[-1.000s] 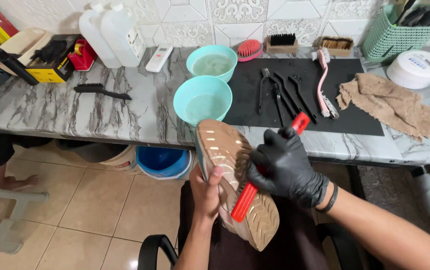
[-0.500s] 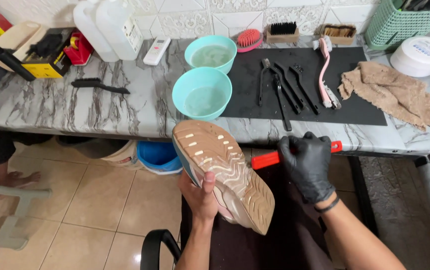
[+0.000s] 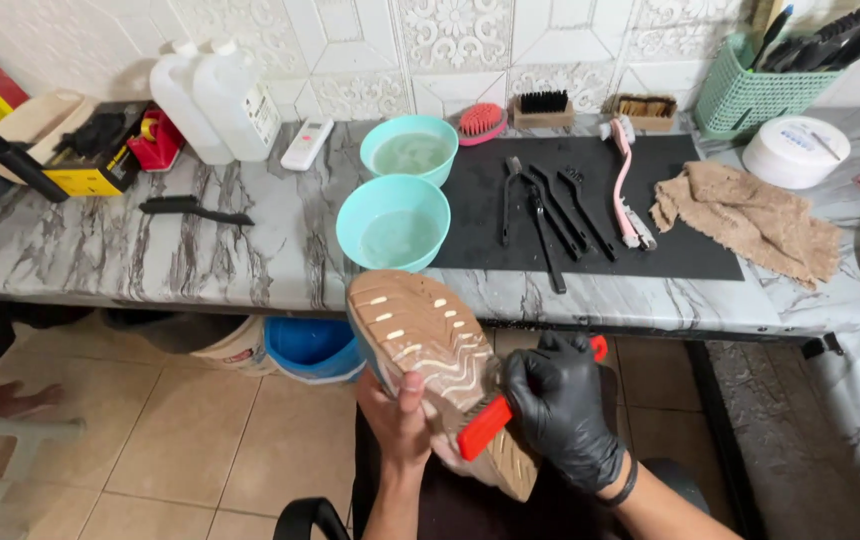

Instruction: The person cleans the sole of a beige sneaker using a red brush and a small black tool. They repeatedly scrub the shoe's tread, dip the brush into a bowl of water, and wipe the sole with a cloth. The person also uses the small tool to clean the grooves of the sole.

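Note:
A tan shoe is turned sole-up in front of me, below the counter edge. My bare left hand grips it from underneath, thumb on the sole. My right hand, in a black glove, is closed on a red-handled brush whose head lies across the middle of the sole. Two teal bowls of water stand on the marble counter just beyond the shoe's toe.
A black mat holds several dark brushes, a pink brush and a brown cloth. White jugs, a remote, a green basket and a white tub line the back. A blue bucket sits under the counter.
My right hand swung the red brush from out at the right back onto the sole. The shoe stayed sole-up in my left hand.

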